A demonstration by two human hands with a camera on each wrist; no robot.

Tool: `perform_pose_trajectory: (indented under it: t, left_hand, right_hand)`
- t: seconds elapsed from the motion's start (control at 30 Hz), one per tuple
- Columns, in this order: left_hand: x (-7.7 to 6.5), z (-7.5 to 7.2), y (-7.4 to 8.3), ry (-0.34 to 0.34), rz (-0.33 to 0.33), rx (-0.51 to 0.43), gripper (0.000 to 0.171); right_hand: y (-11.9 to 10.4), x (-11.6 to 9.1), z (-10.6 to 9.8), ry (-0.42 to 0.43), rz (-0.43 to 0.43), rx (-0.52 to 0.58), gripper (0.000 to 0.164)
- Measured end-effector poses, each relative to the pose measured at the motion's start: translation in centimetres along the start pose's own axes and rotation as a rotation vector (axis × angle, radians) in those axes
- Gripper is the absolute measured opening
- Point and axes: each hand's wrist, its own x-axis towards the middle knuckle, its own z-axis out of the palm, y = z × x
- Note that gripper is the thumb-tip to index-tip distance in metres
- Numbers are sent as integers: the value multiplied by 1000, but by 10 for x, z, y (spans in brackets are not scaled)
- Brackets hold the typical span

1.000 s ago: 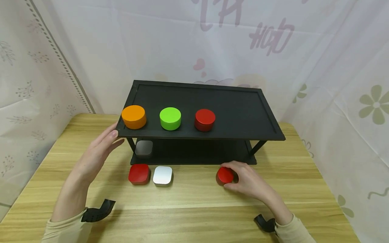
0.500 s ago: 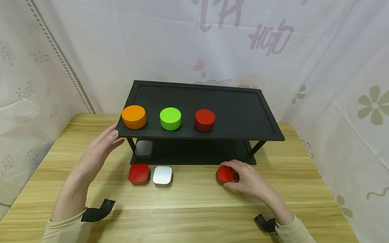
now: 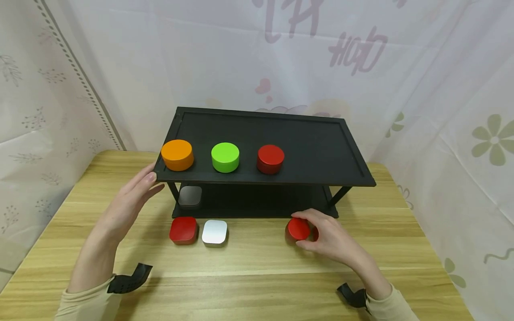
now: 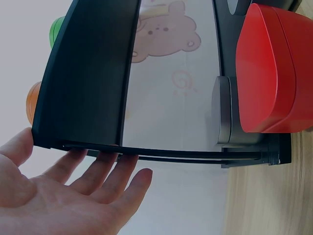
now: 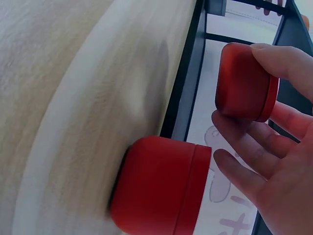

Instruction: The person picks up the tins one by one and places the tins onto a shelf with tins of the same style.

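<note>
A two-tier black shelf (image 3: 305, 142) stands on the wooden table. My left hand (image 4: 73, 196) rests at its left end, with the thumb at the top tier's front corner and the relaxed fingers against the side. My right hand (image 3: 327, 234) holds a red round tin (image 5: 244, 83) between thumb and fingers, raised off the table before the shelf's right front. Below that hand sits a second red tin (image 5: 156, 186), mostly hidden in the head view. Orange (image 3: 177, 155), green (image 3: 225, 157) and red round tins (image 3: 271, 159) line the top tier's front.
A red rounded-square tin (image 3: 184, 230) and a silver one (image 3: 214, 232) sit on the table before the shelf's left half. A grey square tin (image 3: 190, 196) is on the lower tier at the left. A patterned white cloth (image 3: 225, 58) hangs behind.
My right hand and its red tin have shifted slightly up and to the right in the head view, uncovering a bit of the second red tin. The left hand stays put.
</note>
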Motion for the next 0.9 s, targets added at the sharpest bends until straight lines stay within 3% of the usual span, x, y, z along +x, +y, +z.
perform_pose_trajectory:
  t: [0.57,0.9]
  left_hand:
    - [0,-1,-1,2,17,-15,47]
    - [0,-2,-1,2,21,-35,47]
  right_hand:
    - [-14,-4,-20,38,-48,81,59]
    - [-22,-4,-29,104,-98,109,64]
